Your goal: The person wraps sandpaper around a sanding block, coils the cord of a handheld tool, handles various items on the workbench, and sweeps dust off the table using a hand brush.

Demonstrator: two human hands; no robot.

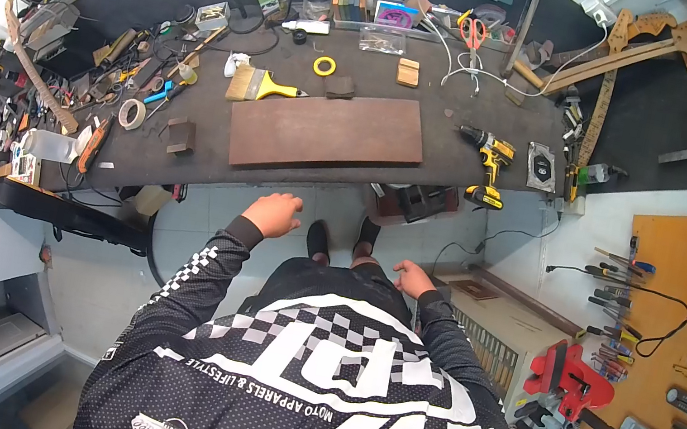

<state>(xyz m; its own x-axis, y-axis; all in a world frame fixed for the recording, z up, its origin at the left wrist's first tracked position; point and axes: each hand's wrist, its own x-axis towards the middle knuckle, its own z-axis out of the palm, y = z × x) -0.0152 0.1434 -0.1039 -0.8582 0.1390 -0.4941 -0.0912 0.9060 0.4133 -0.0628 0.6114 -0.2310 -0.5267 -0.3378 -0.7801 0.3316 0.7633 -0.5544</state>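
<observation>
My left hand (272, 214) hangs in front of the bench edge with its fingers loosely bent and partly apart, holding nothing. Lower and to the right, my right hand (413, 279) is beside my lap, thumb and forefinger apart, also empty. A flat brown rectangular board (330, 134) lies on the dark bench (222, 175), the large thing nearest to my left hand. Behind the board lies a wide brush (260, 86) with a yellow handle. To its right is a yellow and black cordless drill (490, 167).
Tools and parts clutter the bench's left side, with a tape roll (131, 115) and a small dark block (180, 136). Scissors (472, 35), a yellow ring (325, 66) and guitar necks (609, 87) lie farther back. A red clamp-like tool (571, 381) stands at the lower right.
</observation>
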